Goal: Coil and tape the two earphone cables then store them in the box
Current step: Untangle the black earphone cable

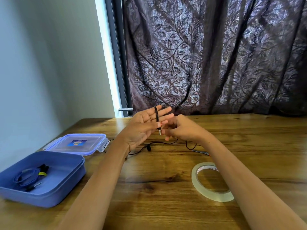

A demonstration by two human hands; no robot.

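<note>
Left hand [146, 125]: thumb pins black earphone cable [157, 117] across straight fingers [164, 112]. Right hand [181, 128], three o'clock: fingers curled, grip obscured.

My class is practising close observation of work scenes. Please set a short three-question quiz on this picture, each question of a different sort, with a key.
1. True or false: the blue box holds a coiled blue cable.
2. The black cable is looped over the fingers of: A) the left hand B) the right hand C) neither.
3. Fill in: the tape roll lies on the table beside the ____ forearm.
Key: 1 true; 2 A; 3 right.
</note>
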